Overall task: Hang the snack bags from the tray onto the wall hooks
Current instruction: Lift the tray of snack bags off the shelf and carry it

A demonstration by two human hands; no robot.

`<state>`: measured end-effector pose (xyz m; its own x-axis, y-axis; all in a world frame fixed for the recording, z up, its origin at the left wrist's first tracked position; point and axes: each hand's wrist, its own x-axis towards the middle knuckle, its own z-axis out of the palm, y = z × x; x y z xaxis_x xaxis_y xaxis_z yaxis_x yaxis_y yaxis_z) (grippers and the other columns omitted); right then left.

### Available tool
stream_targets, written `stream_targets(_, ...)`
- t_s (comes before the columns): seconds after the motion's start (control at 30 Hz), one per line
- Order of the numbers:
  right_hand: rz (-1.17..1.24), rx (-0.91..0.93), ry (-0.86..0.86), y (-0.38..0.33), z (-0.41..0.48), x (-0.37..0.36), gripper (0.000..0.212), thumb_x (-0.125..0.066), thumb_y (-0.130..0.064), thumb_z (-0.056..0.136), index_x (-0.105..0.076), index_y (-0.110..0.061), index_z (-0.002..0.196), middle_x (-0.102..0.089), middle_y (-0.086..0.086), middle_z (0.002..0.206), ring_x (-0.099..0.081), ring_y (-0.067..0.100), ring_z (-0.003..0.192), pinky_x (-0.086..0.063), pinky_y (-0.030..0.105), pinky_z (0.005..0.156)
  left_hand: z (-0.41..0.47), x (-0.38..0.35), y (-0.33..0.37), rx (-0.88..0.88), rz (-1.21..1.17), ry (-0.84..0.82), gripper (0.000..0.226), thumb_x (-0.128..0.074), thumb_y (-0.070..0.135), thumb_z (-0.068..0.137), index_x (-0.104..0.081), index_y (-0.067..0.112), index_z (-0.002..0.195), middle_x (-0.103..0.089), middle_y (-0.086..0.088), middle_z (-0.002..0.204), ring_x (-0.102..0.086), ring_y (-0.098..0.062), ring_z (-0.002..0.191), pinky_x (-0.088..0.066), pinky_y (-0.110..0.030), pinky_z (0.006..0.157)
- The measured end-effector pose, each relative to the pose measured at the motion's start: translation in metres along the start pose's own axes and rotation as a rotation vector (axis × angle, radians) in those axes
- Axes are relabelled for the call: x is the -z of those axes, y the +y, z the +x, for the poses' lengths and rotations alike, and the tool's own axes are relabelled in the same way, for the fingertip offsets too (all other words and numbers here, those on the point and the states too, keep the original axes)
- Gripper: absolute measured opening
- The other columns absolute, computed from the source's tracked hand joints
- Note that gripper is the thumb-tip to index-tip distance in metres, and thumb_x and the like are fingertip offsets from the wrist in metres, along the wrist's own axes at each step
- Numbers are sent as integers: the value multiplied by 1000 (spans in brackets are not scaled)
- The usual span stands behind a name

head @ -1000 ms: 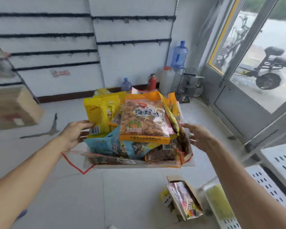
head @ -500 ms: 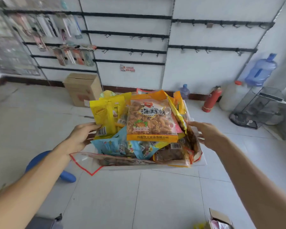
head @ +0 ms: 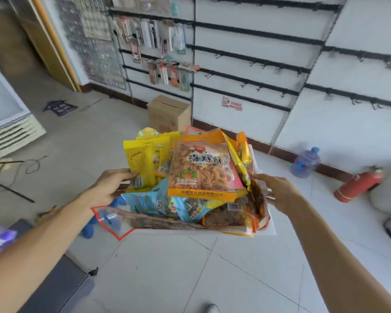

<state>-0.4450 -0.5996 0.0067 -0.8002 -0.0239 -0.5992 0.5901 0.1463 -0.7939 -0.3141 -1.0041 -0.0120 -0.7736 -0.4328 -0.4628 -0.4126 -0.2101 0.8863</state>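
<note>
Snack bags (head: 199, 175): heaped loosely in the tray, which is carried in the air above the tiled floor, facing the wall racks.
White cabinet (head: 7, 125): far left, standing on the floor, louvred at its base.
Left hand (head: 110, 186): grips the tray's left edge; the thumb lies over the lower corner of the yellow bag, and the other fingers are hidden under the heap.
Yellow bag (head: 140, 163): stands upright at the left of the heap, barcode at its lower corner.
Hung packets (head: 163, 73): small goods hanging on the left wall racks, blurred.
Cardboard box (head: 168, 114): on the floor against the wall, beyond the tray.
Blue bags (head: 158, 202): lie low at the front left, partly beneath the orange bag.
Orange bag (head: 201, 190): on top, tilted toward the camera, its clear window showing twisted snacks.
Tray (head: 269, 229): white; only its front and right rim show beneath the bags.
Wall hooks (head: 259, 88): small pegs on black rails across the white wall panels, bare here.
Right hand (head: 278, 193): grasps the tray's right edge, thumb stretched toward the bags; fingertips hidden behind them.
Water bottle (head: 305, 162): blue, on the floor by the wall.
Fire extinguisher (head: 358, 184): red, lying tilted farther right.
</note>
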Motion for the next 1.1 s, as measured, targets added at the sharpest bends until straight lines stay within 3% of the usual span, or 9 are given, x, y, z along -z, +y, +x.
stream_targets(0.1, -34, 4, -46, -21, 28, -7, 44, -87, -33, 74, -65, -7, 103, -62, 10, 110, -60, 23, 96, -49, 38, 75, 14, -2, 13, -24, 14, 50, 11, -67, 10, 89, -73, 6, 97, -75, -11, 84, -71, -19, 66, -58, -25, 56)
stream_targets(0.23, -65, 45, -80, -46, 62, -21, 48, -86, -33, 74, -65, -5, 107, -62, 9, 110, -59, 25, 101, -50, 40, 79, 36, -1, 24, -35, 36, 86, 15, -67, 13, 89, -73, 7, 102, -74, -13, 94, -68, -25, 80, -57, -31, 70)
stream_targets(0.33, -105, 61, -86, -67, 84, -37, 41, -85, -32, 75, -64, -8, 101, -61, 7, 104, -59, 26, 103, -53, 43, 88, 56, 4, 30, -21, 35, 134, 11, -66, 13, 90, -72, 10, 99, -74, -9, 87, -67, -24, 76, -57, -28, 64)
stream_targets(0.47, -119, 62, -115, -93, 115, -61, 44, -85, -33, 76, -63, -7, 105, -62, 5, 102, -59, 23, 98, -51, 41, 84, 88, 10, 41, -13, -11, 181, 11, -68, 12, 88, -72, 10, 99, -74, -10, 87, -68, -25, 75, -57, -29, 66)
stream_targets(0.73, -144, 65, -109, -144, 191, -139, 42, -84, -31, 77, -64, -4, 103, -62, 6, 93, -58, 17, 81, -47, 37, 75, 193, 43, 73, 31, -46, 214, 20, -75, 16, 83, -75, 8, 101, -71, -19, 107, -64, -35, 98, -47, -50, 99)
stream_targets(0.8, -141, 42, -101, -159, 209, -159, 39, -85, -31, 76, -64, -7, 97, -64, 7, 97, -59, 19, 85, -50, 38, 79, 220, 53, 87, 44, -40, 206, 20, -74, 17, 83, -74, 9, 102, -72, -15, 99, -65, -29, 88, -51, -44, 90)
stream_targets(0.9, -137, 40, -96, -181, 232, -183, 41, -86, -31, 75, -64, -7, 101, -64, 7, 101, -59, 20, 90, -48, 36, 74, 253, 63, 111, 22, -14, 191, 11, -72, 17, 86, -74, 13, 96, -73, -7, 87, -66, -17, 66, -54, -26, 62)
stream_targets(1.0, -124, 63, -101, -208, 261, -214, 37, -85, -28, 76, -65, -5, 98, -62, 5, 96, -58, 19, 86, -48, 37, 77, 295, 74, 135, 4, -19, 211, 10, -71, 16, 87, -74, 13, 96, -75, -7, 88, -67, -22, 75, -53, -33, 72)
stream_targets(1.1, -126, 73, -98, -231, 287, -238, 32, -86, -28, 76, -63, -9, 88, -62, 6, 95, -59, 20, 88, -50, 43, 88, 331, 81, 154, 18, -22, 201, 7, -70, 15, 87, -73, 14, 93, -75, -3, 78, -67, -22, 73, -52, -32, 70)
